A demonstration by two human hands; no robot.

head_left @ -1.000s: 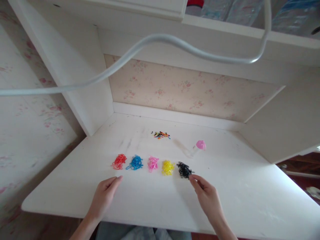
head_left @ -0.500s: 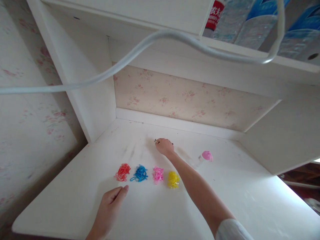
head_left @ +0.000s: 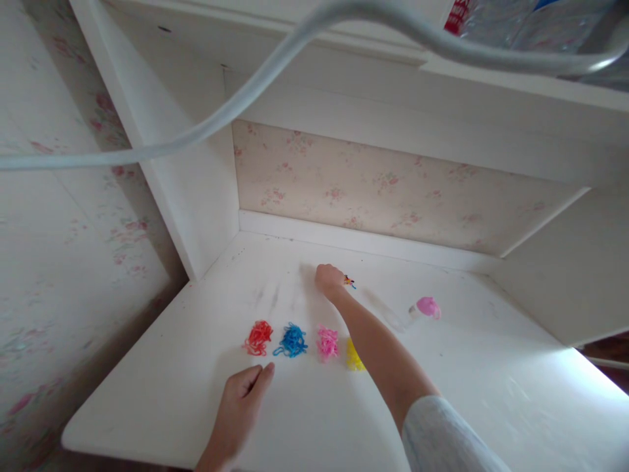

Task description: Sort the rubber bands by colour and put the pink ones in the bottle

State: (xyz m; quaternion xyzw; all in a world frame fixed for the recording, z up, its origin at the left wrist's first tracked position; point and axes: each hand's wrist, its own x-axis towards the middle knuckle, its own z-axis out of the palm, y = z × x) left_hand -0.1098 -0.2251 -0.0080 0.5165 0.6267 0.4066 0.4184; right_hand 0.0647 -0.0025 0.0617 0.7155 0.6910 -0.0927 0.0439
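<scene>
Mixed-colour loops [head_left: 350, 282] are lying in small heap toward back of white desk [head_left: 162, 400], just beside R hand; part prob. hidden behind hand, full extent can't be told. Black, orange & blue bits are showing past its R edge.

R hand [head_left: 329, 280] is hovering or resting low at heap's L side, back of hand facing camera; contact w/ desk can't be told. Its fingers are pointing away & hiding behind knuckles: can't tell how far open, nor if they're gripping anything. R forearm is spanning desk diagonally, grey sleeve [head_left: 437, 426] ending nr elbow.

L hand [head_left: 240, 396] is sitting nr front of desk, fingers curled into loose fist, thumb lying along bent index; can't tell if anything's inside. Thumb tip is pointing twd gap betw. red & blue piles, just short of them.

Four piles are forming a row, L to R: red pile [head_left: 258, 337], blue pile [head_left: 293, 341], pink pile [head_left: 327, 343], yellow pile [head_left: 353, 357], the last partly hiding behind R forearm. Pink-topped clear container [head_left: 428, 307] is occupying desk farther R, apart from the row. Pale cable [head_left: 260, 75] is crossing view overhead; clear bottles [head_left: 496, 23] are standing on shelf, upper R.
</scene>
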